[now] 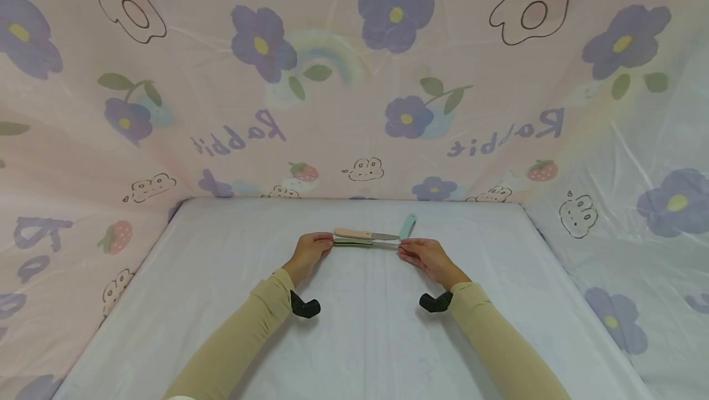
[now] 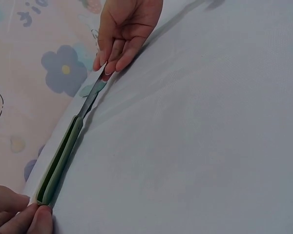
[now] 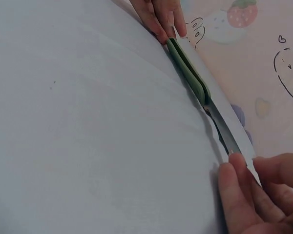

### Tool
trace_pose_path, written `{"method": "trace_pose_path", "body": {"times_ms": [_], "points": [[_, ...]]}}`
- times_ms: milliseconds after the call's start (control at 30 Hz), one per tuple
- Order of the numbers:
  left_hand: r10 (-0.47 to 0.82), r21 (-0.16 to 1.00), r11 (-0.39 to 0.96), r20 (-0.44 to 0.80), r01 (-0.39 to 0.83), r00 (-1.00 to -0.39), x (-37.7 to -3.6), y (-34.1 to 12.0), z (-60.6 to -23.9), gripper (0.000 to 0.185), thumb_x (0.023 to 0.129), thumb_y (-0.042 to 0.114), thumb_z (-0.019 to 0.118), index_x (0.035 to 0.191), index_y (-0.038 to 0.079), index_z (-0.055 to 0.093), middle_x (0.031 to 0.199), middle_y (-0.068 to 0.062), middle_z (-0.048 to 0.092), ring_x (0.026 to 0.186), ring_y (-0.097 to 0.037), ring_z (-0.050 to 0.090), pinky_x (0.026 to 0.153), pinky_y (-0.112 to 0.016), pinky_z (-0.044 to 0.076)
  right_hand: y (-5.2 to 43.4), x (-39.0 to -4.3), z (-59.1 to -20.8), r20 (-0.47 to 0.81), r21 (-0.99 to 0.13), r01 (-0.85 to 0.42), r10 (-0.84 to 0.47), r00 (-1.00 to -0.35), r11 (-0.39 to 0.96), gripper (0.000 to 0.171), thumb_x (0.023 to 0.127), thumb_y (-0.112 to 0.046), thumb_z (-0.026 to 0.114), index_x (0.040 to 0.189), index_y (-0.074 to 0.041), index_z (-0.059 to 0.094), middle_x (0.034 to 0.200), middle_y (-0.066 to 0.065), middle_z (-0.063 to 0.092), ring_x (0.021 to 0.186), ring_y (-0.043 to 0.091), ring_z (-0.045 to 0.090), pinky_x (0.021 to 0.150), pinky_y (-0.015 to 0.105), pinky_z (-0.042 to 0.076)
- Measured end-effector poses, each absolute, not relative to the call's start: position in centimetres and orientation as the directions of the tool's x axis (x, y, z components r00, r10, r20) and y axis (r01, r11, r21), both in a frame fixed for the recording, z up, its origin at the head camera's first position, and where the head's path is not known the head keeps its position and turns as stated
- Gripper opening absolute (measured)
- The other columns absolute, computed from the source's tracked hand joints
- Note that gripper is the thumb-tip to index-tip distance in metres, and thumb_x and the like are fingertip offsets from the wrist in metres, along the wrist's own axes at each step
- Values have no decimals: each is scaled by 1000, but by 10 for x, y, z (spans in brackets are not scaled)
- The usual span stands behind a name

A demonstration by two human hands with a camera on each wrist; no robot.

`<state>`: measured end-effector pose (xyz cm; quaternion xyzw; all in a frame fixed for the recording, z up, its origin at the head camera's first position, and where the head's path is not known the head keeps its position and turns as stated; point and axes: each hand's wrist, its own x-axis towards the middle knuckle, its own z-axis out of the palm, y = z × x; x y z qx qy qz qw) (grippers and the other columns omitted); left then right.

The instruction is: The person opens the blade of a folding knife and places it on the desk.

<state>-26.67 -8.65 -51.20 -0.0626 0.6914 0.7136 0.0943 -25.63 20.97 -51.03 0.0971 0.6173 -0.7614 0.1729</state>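
Observation:
A folding knife with a green handle [image 1: 352, 242] is stretched out between my two hands, its blade [image 2: 92, 97] unfolded from the slotted handle. My left hand [image 1: 308, 256] pinches the handle's far end between thumb and fingers. At the other end, my right hand [image 1: 434, 258] pinches the blade near its tip, which the fingers hide. Just behind it lies a second folding knife with a peach handle [image 1: 352, 233], its blade also out and pointing right. A teal knife-like handle [image 1: 408, 226] lies slanted beyond my right fingertips; whether it has a blade cannot be seen.
White cloth covers the table [image 1: 365, 338]. Patterned curtains [image 1: 338, 98] with flowers and rabbits hang behind it and along both sides. Black wrist-worn devices [image 1: 306, 306] stick out inward from both sleeves.

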Motion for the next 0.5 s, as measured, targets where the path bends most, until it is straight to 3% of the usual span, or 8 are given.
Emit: {"method": "trace_pose_path", "body": {"times_ms": [300, 500], "points": [[42, 974, -35, -220, -222, -975, -268, -87, -512, 30, 91, -6, 52, 120, -12, 53, 122, -25, 54, 113, -31, 53, 89, -32, 47, 208, -255, -509, -358, -917, 376, -138, -923, -131, 37, 93, 1, 52, 125, 16, 45, 116, 26, 57, 104, 26, 59, 94, 36, 44], [57, 978, -36, -203, -205, -977, -266, -87, -511, 30, 91, -7, 51, 120, -13, 53, 122, -26, 54, 113, -33, 52, 90, -32, 47, 208, -255, -511, -328, -932, 345, -146, -933, -111, 37, 93, 1, 53, 125, 17, 44, 112, 25, 59, 98, 22, 62, 92, 36, 45]]}}
